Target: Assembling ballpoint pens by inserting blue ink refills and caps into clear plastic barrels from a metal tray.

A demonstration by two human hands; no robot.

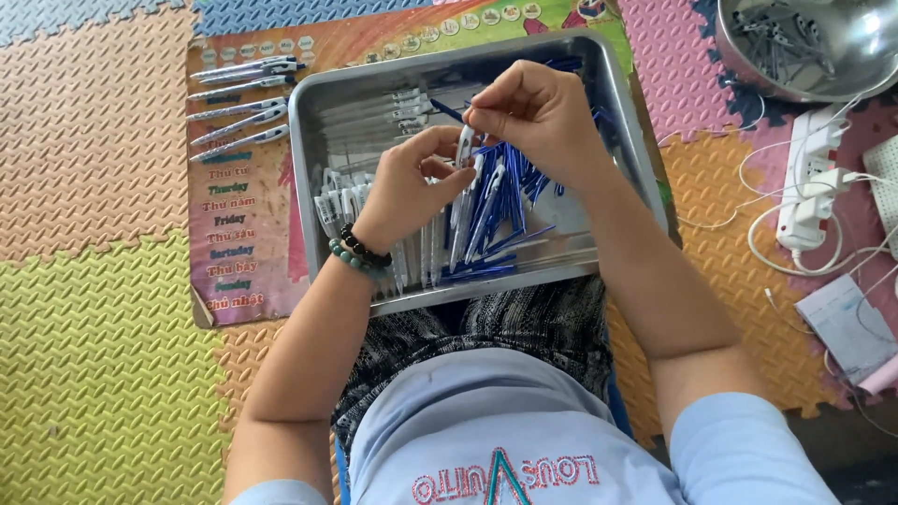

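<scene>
We find both hands raised over a shallow rectangular tray of brushed steel (617, 122) that rests across the lap. The left hand (407, 192), with a dark-and-green bead bracelet (355, 252) at the wrist, is closed in a pinch on the lower part of a slim white plastic pen barrel (465, 148) held nearly upright; the right hand (543, 112) is closed on its upper end from above, fingertips meeting at the tip. The barrel sits between the two hands, lifted off the tray. Under the hands lies a loose heap of thin blue ink refills (500, 201); below the left hand, a row of white pen parts (341, 201). Beyond the left hand, on a printed paper chart (238, 234) laid over coloured foam floor mats (94, 281), finished white-and-blue pens (238, 103) lie in a column. Up and past the right hand we note a round steel bowl (804, 47) of small metal bits, and a white power strip with cables (809, 182) just below it. We judge the barrel very light, stiff, smooth and somewhat slippery, its clip liable to snap; best held at mid-body with fingertips. The refills look thin and bendable, so gripping near the end seems wise.
</scene>
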